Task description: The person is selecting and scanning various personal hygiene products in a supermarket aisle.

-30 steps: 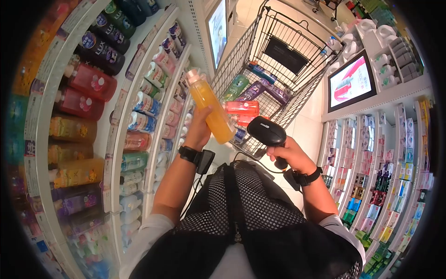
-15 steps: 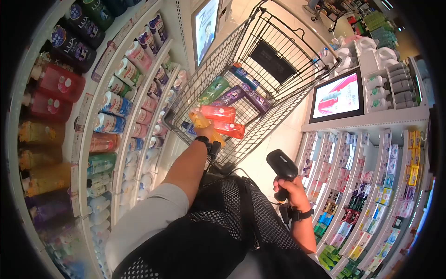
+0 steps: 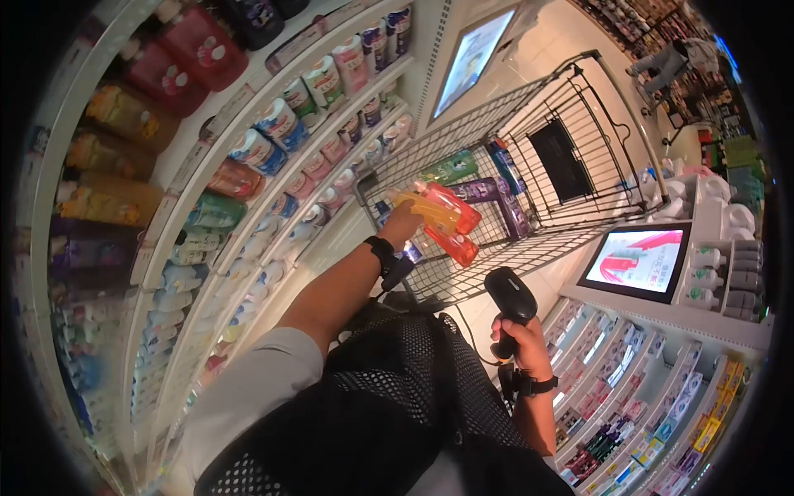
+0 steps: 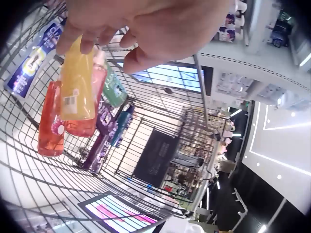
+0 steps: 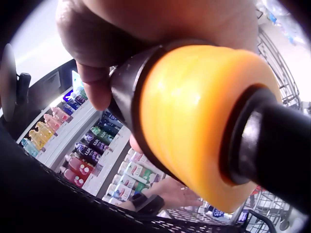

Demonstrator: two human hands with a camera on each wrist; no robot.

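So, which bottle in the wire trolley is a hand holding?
The yellow plastic bottle, gripped by the left hand; the red plastic bottles beside it lie free.

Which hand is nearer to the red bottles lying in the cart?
Left. The left hand holds the yellow bottle right over the red bottles inside the cart; the right hand grips the scanner outside the cart, back by the person's torso.

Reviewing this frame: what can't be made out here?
1. Label text on the yellow bottle: blurred in the left wrist view, too small in the head view. Its cap is hidden under the left hand.
2. Trigger and window of the scanner: the right wrist view shows only the handle, wrapped by the right hand.
3. Print on the shelf bottles: too small in the head view.
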